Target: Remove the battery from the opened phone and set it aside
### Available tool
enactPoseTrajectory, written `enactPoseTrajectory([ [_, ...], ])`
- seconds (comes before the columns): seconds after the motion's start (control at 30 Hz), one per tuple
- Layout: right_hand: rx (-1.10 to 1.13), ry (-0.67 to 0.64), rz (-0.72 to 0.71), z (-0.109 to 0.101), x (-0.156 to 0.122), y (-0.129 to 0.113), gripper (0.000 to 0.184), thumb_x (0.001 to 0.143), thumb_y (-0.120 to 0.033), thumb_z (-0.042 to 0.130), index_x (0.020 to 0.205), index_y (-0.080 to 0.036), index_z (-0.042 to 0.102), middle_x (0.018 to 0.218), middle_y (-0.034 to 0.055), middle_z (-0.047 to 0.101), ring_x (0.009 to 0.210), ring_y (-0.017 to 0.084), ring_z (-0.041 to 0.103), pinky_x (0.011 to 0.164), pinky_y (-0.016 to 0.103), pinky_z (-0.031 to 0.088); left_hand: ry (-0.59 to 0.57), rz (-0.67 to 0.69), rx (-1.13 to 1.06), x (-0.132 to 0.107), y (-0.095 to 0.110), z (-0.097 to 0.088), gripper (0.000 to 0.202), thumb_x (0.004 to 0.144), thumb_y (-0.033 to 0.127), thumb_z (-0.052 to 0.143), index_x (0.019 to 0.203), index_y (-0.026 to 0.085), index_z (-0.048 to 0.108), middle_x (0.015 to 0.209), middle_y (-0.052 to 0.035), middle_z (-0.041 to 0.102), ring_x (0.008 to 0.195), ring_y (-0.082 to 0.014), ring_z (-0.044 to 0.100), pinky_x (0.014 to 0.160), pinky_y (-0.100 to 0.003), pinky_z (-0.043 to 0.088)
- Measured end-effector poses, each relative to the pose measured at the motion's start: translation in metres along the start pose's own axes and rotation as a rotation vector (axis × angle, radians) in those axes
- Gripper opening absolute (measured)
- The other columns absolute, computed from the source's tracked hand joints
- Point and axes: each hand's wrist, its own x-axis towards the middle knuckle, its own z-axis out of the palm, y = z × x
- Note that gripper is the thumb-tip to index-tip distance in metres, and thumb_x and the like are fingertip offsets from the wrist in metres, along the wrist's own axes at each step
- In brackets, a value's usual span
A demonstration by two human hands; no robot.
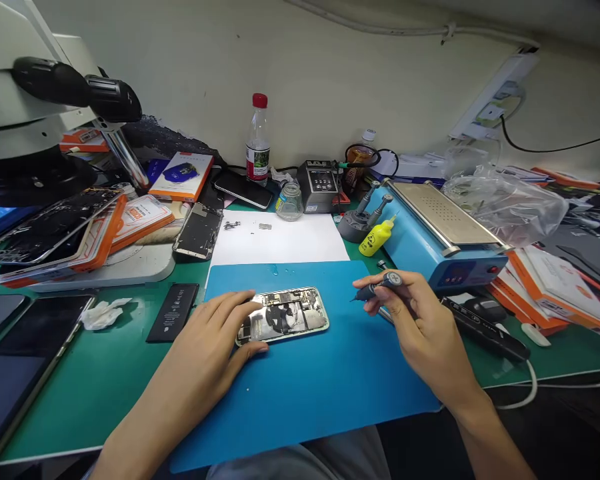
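An opened phone (285, 315) lies on the blue mat (300, 400), its circuit boards and inner frame exposed. My left hand (217, 343) grips its left end, fingers along the far edge and thumb at the near edge, hiding that end. To the right, above the mat, my right hand (415, 313) holds a small dark screwdriver (375, 287) between thumb and fingers. Its tip points left, apart from the phone. A black phone battery (173, 313) lies on the green table just left of the mat. Small metal parts (233, 225) sit on a white sheet (280, 243) behind the mat.
A microscope (35, 100) overhangs the left side, above stacked phones and boxes. Back right stand a blue heating plate (430, 233), a yellow bottle (377, 237) and a screwdriver stand (355, 227). A red-capped bottle (258, 150) and a glass jar (290, 202) are behind the sheet.
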Motion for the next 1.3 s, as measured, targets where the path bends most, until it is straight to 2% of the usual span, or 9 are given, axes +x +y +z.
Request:
enactPoseTrajectory([
  [0.1,0.020,0.016,0.036,0.008,-0.007,0.007,0.024,0.106,-0.045,0.058,0.122,-0.029,0.063,0.112,0.0021,0.074,0.080,0.012,0.070,0.073,0.026,0.062,-0.022,-0.026,-0.029,0.000,0.002,-0.004,0.043,0.105,0.045,0.059,0.145,0.029,0.051,0.155,-0.0055,0.059,0.140,-0.0309,0.055,0.111,-0.051,0.051],
  [0.2,0.004,0.109,0.019,0.018,-0.013,0.016,0.040,0.107,-0.044,0.056,0.145,-0.032,0.052,0.110,0.0022,0.073,0.076,0.012,0.068,0.070,0.027,0.062,-0.069,-0.045,-0.094,0.000,0.005,-0.009,0.044,0.104,0.044,0.062,0.145,0.032,0.052,0.155,-0.0045,0.058,0.142,-0.0302,0.054,0.113,-0.050,0.050],
  [0.3,-0.135,0.184,-0.071,0.026,-0.017,0.021,0.052,0.106,-0.039,0.059,0.155,-0.032,0.044,0.116,0.0044,0.072,0.088,0.016,0.072,0.081,0.033,0.064,-0.110,-0.046,-0.161,-0.001,0.008,-0.013,0.042,0.102,0.044,0.065,0.141,0.032,0.054,0.153,-0.0040,0.059,0.142,-0.0290,0.053,0.115,-0.049,0.049],
  [0.4,-0.212,0.218,-0.155,0.030,-0.019,0.016,0.051,0.103,-0.033,0.064,0.152,-0.029,0.049,0.116,0.0055,0.072,0.094,0.019,0.074,0.085,0.036,0.065,-0.116,-0.077,-0.177,-0.001,0.010,-0.014,0.045,0.100,0.047,0.067,0.141,0.033,0.053,0.151,-0.0035,0.059,0.141,-0.0283,0.053,0.115,-0.049,0.049],
  [0.5,-0.026,0.259,-0.127,0.035,-0.018,0.008,0.055,0.103,-0.029,0.064,0.154,-0.030,0.044,0.107,0.0033,0.070,0.076,0.015,0.071,0.063,0.029,0.064,-0.116,-0.111,-0.176,0.001,0.010,-0.014,0.047,0.101,0.048,0.067,0.142,0.033,0.052,0.151,-0.0041,0.057,0.142,-0.0285,0.051,0.115,-0.049,0.049],
  [0.57,0.042,0.260,-0.147,0.040,-0.017,0.005,0.058,0.102,-0.025,0.064,0.154,-0.029,0.041,0.105,0.0026,0.068,0.071,0.014,0.069,0.058,0.029,0.062,-0.112,-0.115,-0.170,0.002,0.010,-0.014,0.045,0.102,0.047,0.065,0.142,0.033,0.052,0.151,-0.0044,0.057,0.143,-0.0280,0.050,0.115,-0.048,0.048],
  [0.7,0.011,0.214,-0.256,0.050,-0.019,0.010,0.054,0.100,-0.018,0.065,0.149,-0.030,0.044,0.108,0.0031,0.068,0.077,0.014,0.070,0.063,0.030,0.064,-0.120,-0.101,-0.173,0.003,0.010,-0.015,0.043,0.102,0.048,0.065,0.140,0.033,0.052,0.152,-0.0040,0.057,0.142,-0.0267,0.050,0.117,-0.047,0.046],
  [0.97,-0.018,0.168,-0.183,0.054,-0.020,0.013,0.054,0.101,-0.023,0.066,0.150,-0.029,0.044,0.111,0.0055,0.069,0.077,0.016,0.072,0.068,0.033,0.066,-0.114,-0.148,-0.196,0.003,0.009,-0.015,0.055,0.098,0.049,0.070,0.145,0.031,0.048,0.150,-0.0044,0.059,0.143,-0.0258,0.049,0.119,-0.045,0.044],
  [1.3,-0.004,0.173,-0.243,0.055,-0.020,0.015,0.059,0.099,-0.017,0.068,0.152,-0.029,0.045,0.108,0.0033,0.069,0.073,0.013,0.071,0.062,0.028,0.066,-0.109,-0.161,-0.207,0.002,0.008,-0.014,0.057,0.097,0.053,0.070,0.147,0.035,0.046,0.150,0.0001,0.059,0.142,-0.0232,0.050,0.117,-0.040,0.043],
])
